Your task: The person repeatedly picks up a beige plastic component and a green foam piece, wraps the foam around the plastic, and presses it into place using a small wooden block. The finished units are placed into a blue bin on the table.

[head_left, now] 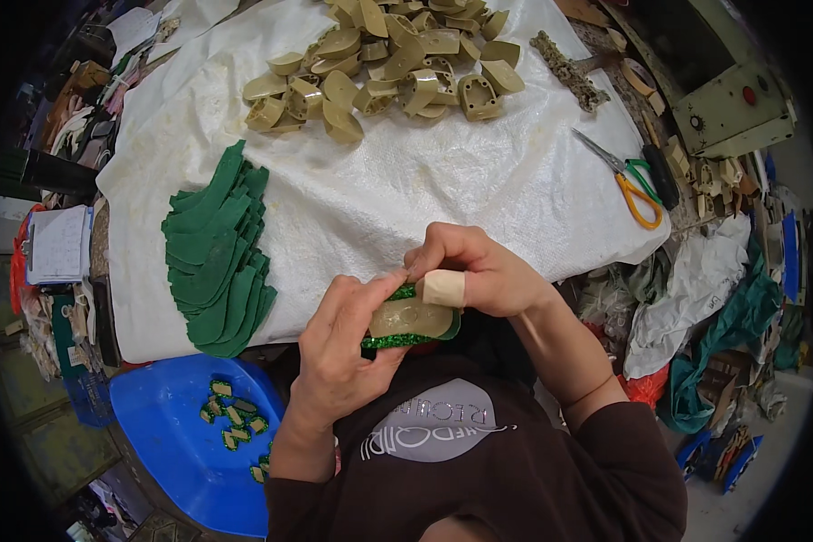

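Between my hands, in front of my chest, is a tan plastic shoe heel with green glittery covering round its edges. My left hand grips its left side, thumb below and fingers above. At the far edge my right hand pinches the covering, its thumb wrapped in beige tape; the fingertips of both hands almost meet there. A stack of cut green fabric pieces lies to the left on the white sheet. Beyond it is a heap of bare tan heels.
A blue basin at lower left holds several green-covered heels. Scissors with orange and green handles lie on the white sheet at right. A metal machine box stands far right. Crumpled plastic bags crowd the right side.
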Available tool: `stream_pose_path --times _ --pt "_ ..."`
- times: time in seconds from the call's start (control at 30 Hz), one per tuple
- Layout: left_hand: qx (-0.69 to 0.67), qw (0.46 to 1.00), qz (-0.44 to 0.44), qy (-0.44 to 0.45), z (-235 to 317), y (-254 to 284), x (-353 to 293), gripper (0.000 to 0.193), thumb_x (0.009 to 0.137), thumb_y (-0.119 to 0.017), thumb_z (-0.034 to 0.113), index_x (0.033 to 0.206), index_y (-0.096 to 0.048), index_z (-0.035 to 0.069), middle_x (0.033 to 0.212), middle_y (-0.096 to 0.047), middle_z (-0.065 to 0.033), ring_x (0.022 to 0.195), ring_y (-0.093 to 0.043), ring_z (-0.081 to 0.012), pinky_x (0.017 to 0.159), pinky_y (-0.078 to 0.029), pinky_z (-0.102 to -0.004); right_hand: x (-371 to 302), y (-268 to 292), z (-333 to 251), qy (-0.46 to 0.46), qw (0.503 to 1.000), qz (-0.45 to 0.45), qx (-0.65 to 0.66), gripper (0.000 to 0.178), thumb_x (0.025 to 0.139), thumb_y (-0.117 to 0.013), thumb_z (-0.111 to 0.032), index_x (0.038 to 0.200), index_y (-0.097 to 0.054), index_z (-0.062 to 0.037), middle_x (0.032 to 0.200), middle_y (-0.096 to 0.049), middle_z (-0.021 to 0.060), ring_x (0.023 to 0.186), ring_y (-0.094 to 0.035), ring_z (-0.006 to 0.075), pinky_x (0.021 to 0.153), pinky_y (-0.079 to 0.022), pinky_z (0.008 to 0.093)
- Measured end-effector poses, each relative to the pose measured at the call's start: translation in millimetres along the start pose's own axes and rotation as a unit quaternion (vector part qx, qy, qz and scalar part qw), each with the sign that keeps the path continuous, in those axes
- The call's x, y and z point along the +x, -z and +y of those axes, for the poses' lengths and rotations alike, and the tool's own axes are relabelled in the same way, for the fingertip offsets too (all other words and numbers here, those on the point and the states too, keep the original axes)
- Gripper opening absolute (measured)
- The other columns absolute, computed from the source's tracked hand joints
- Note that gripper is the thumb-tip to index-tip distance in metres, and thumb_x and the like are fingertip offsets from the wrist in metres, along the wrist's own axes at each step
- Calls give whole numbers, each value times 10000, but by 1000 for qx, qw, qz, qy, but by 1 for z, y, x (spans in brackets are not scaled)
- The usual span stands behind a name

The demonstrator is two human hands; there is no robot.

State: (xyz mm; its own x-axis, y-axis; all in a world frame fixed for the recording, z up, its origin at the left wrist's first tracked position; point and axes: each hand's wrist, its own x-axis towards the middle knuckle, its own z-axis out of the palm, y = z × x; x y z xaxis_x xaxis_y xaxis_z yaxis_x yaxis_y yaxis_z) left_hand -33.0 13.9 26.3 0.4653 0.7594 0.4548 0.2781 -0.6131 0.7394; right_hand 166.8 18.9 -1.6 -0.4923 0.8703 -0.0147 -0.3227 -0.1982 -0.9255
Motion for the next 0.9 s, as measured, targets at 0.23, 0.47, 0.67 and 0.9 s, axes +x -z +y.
stream_pose_path --times 0.23,0.47,0.67,0.9 --pt "25 999 26 20 0 -8 1 556 540 -786 -10 1050 -563 -15 826 -596 -126 655 -582 -266 584 -484 -342 -1 -17 -5 95 958 110 -247 159 884 -559 -181 902 -580 -24 779 -623 80 725 -613 162 666 -478 289" --pt "64 995 70 -2 -6 -17 0 515 537 -840 85 924 -508 12 780 -633 -125 678 -666 -228 594 -521 -306 -2 -10 15 62 993 50 86 241 964 -481 -207 1067 -580 -12 991 -611 37 928 -559 105 823 -447 268" --pt "131 985 112 30 5 -32 -1 482 566 -826 99 918 -509 8 769 -626 -118 656 -661 -213 579 -529 -307 -3 -19 5 68 975 132 -167 250 961 -470 -206 1059 -582 -5 1006 -616 50 927 -565 115 820 -459 270" --pt "139 979 140 49 2 -33 1 468 578 -828 102 894 -503 -12 749 -612 -109 629 -651 -194 532 -519 -294 1 -22 17 61 976 81 193 386 970 -477 -327 1116 -564 19 1109 -567 112 1015 -550 178 900 -448 336"
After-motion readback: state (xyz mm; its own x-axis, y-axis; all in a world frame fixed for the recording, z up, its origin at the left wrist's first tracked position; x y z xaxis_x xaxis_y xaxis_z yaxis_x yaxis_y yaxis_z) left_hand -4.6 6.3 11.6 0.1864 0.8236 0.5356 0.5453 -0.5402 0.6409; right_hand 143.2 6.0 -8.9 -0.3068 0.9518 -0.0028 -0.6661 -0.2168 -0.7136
